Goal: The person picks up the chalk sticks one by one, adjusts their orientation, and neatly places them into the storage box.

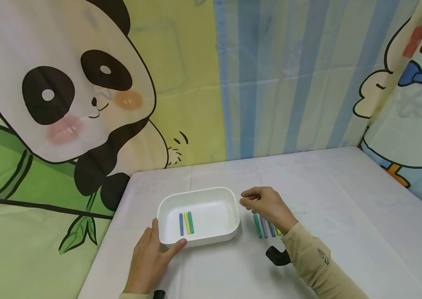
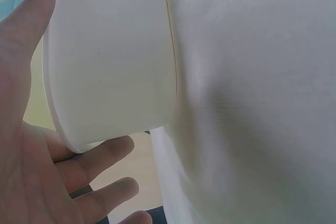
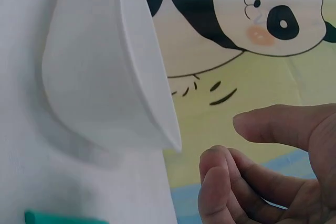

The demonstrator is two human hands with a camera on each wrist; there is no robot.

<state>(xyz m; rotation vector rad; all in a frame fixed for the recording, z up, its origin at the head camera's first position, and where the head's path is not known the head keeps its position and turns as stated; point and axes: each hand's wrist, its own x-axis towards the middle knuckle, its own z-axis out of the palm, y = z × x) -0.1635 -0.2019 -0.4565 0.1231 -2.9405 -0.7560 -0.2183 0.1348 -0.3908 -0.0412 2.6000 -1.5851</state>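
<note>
Coloured sticks (image 1: 187, 223) lie in two groups. Group one: a blue stick (image 1: 181, 224), a yellow stick and a green stick (image 1: 190, 222), side by side on the floor of the white tray (image 1: 214, 218), toward its left end. Group two: at least four sticks on the white table cover (image 1: 349, 216), just beyond the tray's right end — a second green stick (image 1: 257, 226), a violet stick (image 1: 263, 227), a second blue stick (image 1: 272, 229) and a second yellow stick (image 1: 278, 231).

Status, judged from this layout: the work is partway along. Three sticks are inside the tray; the other group is outside it.

Left hand (image 1: 147, 257): thumb and fingers spread apart, touching the tray at its near left corner, apparently to steady it. Right hand (image 1: 265, 203): raised beside the tray's right end, fingers loosely bent, thumb apart from them in the right wrist view; no stick shows between them.

Visibility limits: the right hand and sleeve (image 1: 319, 257) cover parts of the outer group, so further sticks there cannot be ruled out. The right wrist view cuts off a green stick at its lower edge — and the tray wall hides the tray's contents. The black curved part (image 1: 278, 256) beside the right cuff is partly covered; its function cannot be determined.
</note>
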